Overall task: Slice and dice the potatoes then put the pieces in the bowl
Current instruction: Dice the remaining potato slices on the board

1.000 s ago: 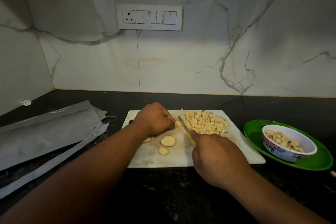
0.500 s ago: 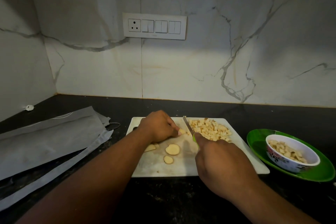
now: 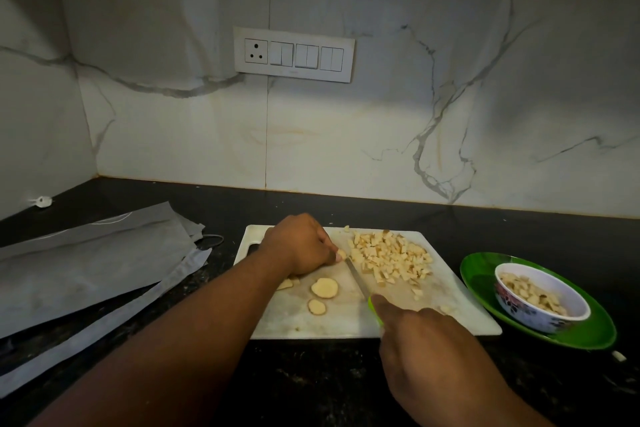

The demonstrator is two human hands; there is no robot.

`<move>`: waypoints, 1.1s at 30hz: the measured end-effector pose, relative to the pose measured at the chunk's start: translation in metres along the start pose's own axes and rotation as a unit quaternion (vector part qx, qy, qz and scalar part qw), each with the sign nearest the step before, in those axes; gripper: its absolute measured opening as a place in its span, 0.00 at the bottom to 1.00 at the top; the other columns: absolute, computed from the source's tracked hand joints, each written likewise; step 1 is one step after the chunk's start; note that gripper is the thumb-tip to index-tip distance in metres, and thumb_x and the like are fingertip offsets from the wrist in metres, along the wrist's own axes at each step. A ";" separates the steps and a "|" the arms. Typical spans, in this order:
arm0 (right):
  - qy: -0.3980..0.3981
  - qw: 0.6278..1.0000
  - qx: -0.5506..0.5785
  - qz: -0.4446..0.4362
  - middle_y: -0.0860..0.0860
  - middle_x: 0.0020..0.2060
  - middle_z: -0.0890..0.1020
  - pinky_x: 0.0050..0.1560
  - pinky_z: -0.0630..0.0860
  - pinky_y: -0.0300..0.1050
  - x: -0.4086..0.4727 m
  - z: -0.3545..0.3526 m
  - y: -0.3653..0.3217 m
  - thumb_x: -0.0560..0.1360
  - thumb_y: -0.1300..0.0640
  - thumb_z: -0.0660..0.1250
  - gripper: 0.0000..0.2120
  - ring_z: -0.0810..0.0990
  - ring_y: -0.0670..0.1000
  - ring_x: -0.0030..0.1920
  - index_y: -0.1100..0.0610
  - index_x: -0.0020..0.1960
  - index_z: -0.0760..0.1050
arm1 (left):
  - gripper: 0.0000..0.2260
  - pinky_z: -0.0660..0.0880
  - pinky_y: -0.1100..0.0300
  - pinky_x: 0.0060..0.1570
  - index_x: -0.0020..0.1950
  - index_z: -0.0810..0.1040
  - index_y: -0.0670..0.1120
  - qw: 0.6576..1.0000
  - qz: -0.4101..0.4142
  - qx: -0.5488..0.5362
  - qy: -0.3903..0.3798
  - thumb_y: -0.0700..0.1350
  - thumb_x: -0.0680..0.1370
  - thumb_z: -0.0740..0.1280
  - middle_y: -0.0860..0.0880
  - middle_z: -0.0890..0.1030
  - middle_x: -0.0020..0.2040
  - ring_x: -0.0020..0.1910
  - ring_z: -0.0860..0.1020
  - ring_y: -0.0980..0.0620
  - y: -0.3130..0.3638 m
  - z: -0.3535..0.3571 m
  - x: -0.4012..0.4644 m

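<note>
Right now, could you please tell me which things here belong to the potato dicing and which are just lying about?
Part of the job:
knife in the right hand
potato piece held by the left hand
potato slices
diced pile
cutting board
bowl

Lying about:
grey bags
switch panel
green plate under the bowl

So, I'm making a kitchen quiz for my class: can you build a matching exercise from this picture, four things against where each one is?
Things:
1. knife
2. bowl
3. diced potato heap
4. round potato slices

Places:
A. on the green plate
B. far right part of the cutting board
C. in the right hand
D. on the board, just in front of the left hand

Pairs: 1-C, 2-A, 3-B, 4-D
</note>
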State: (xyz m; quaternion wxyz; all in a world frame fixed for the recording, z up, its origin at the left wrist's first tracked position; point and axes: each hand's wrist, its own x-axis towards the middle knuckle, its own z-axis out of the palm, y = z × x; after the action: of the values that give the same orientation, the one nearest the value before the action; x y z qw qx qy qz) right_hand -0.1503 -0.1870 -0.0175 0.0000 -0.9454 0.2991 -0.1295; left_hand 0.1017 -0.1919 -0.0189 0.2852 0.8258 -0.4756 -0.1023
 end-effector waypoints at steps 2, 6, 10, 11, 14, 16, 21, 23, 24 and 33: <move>0.006 1.000 -0.008 0.015 0.50 0.55 0.81 0.49 0.72 0.45 -0.004 -0.009 -0.001 0.81 0.48 0.53 0.27 0.79 0.51 0.55 0.43 0.80 0.53 | 0.07 0.80 0.53 0.61 0.50 0.89 0.55 1.000 0.018 0.007 -0.011 0.55 0.74 0.78 0.60 0.87 0.49 0.52 0.81 0.58 0.000 -0.005 -0.003; 0.059 0.998 -0.011 0.006 0.49 0.52 0.82 0.45 0.71 0.46 0.016 -0.011 -0.005 0.80 0.51 0.54 0.28 0.79 0.51 0.50 0.46 0.79 0.56 | 0.10 0.76 0.56 0.66 0.61 0.86 0.53 0.998 0.041 0.016 -0.037 0.49 0.80 0.74 0.56 0.84 0.61 0.59 0.79 0.55 0.001 -0.011 -0.011; 0.050 0.999 -0.013 0.010 0.49 0.54 0.82 0.49 0.76 0.47 0.044 0.001 -0.016 0.79 0.52 0.56 0.26 0.79 0.52 0.52 0.47 0.77 0.61 | 0.09 0.79 0.54 0.64 0.58 0.88 0.52 0.999 0.035 0.004 -0.022 0.48 0.77 0.76 0.55 0.87 0.56 0.55 0.81 0.56 -0.002 -0.009 -0.012; 0.044 0.999 -0.017 0.007 0.49 0.54 0.82 0.47 0.76 0.46 0.046 0.004 -0.018 0.79 0.53 0.57 0.25 0.80 0.51 0.51 0.48 0.76 0.63 | 0.09 0.79 0.54 0.63 0.56 0.88 0.52 0.999 0.032 0.002 -0.017 0.48 0.77 0.77 0.55 0.87 0.54 0.53 0.82 0.56 -0.003 -0.009 -0.010; 0.025 0.999 -0.030 0.004 0.50 0.51 0.82 0.42 0.72 0.44 0.042 0.009 -0.018 0.77 0.54 0.59 0.28 0.79 0.52 0.49 0.49 0.77 0.61 | 0.07 0.80 0.54 0.60 0.53 0.89 0.51 1.000 0.026 0.014 -0.007 0.48 0.76 0.77 0.55 0.87 0.50 0.50 0.82 0.56 -0.001 -0.007 -0.006; 0.007 0.999 -0.040 0.002 0.50 0.52 0.81 0.43 0.71 0.45 0.036 0.007 -0.017 0.77 0.54 0.60 0.31 0.79 0.52 0.50 0.49 0.79 0.58 | 0.06 0.81 0.53 0.59 0.50 0.90 0.50 1.000 0.018 0.024 -0.005 0.49 0.76 0.76 0.55 0.87 0.47 0.48 0.83 0.56 -0.001 -0.005 -0.003; -0.021 0.999 -0.044 -0.015 0.51 0.54 0.80 0.46 0.71 0.47 0.008 -0.001 -0.023 0.79 0.52 0.57 0.30 0.79 0.53 0.53 0.48 0.80 0.53 | 0.06 0.81 0.51 0.59 0.48 0.90 0.50 0.999 0.012 0.029 -0.003 0.51 0.75 0.77 0.55 0.87 0.46 0.48 0.83 0.55 0.000 -0.004 -0.001; -0.015 0.999 -0.043 -0.008 0.51 0.55 0.79 0.47 0.71 0.47 0.001 -0.004 -0.024 0.80 0.50 0.56 0.30 0.79 0.54 0.54 0.47 0.80 0.52 | 0.06 0.81 0.52 0.60 0.49 0.90 0.50 1.000 0.010 0.015 0.003 0.51 0.75 0.78 0.55 0.87 0.47 0.49 0.83 0.55 -0.001 -0.006 -0.004; -0.007 0.999 -0.044 -0.005 0.51 0.54 0.80 0.47 0.71 0.47 0.000 -0.006 -0.024 0.80 0.50 0.56 0.29 0.79 0.54 0.53 0.47 0.80 0.53 | 0.06 0.81 0.52 0.60 0.48 0.90 0.50 1.000 0.007 0.005 0.006 0.51 0.74 0.79 0.55 0.87 0.46 0.49 0.83 0.56 -0.001 -0.007 -0.005; 0.023 0.999 -0.023 0.002 0.51 0.55 0.81 0.47 0.73 0.47 0.037 0.008 -0.031 0.78 0.53 0.58 0.29 0.79 0.53 0.53 0.50 0.78 0.59 | 0.07 0.81 0.52 0.59 0.46 0.89 0.51 1.000 -0.001 -0.031 0.002 0.51 0.71 0.82 0.56 0.88 0.44 0.48 0.83 0.57 -0.002 -0.011 -0.012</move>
State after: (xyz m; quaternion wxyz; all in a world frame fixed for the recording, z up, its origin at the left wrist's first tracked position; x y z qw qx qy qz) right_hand -0.1016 -0.1827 -0.0134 -0.0280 -0.9412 0.3042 -0.1443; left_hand 0.1015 -0.1767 -0.0128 0.3115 0.8171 -0.4711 -0.1155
